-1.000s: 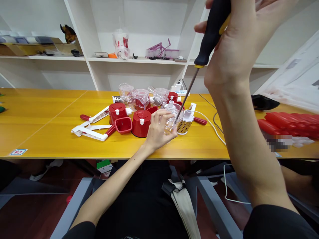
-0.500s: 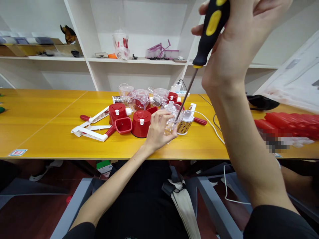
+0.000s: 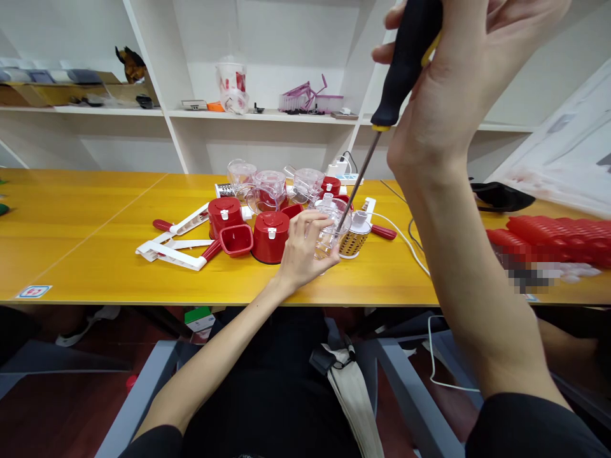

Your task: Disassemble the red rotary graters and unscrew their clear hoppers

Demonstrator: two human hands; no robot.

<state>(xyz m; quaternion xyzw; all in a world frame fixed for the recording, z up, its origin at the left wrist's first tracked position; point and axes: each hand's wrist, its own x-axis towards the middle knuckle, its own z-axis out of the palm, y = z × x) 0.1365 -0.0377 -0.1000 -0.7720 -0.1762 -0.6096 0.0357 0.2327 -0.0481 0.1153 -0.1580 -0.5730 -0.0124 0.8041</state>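
Raised at the upper right, my right hand is closed around the black and yellow handle of a screwdriver. Its thin metal shaft slants down to the left, with the tip inside or behind a clear plastic housing; the exact contact is hard to make out. Low over the table, my left hand grips that housing from the left and front. Just right of it stands a perforated metal grater drum. Two red cup-shaped bases and an open red hopper lie left of my left hand.
Other clear housings stand behind on the yellow table. White arms with red handles lie left. A white cable and red netted packs are to the right. White shelves rise behind the table.
The screwdriver handle has turned in my right hand, its yellow patches rotating away from view. My right hand has shifted slightly; the left hand and the housing stay in place.
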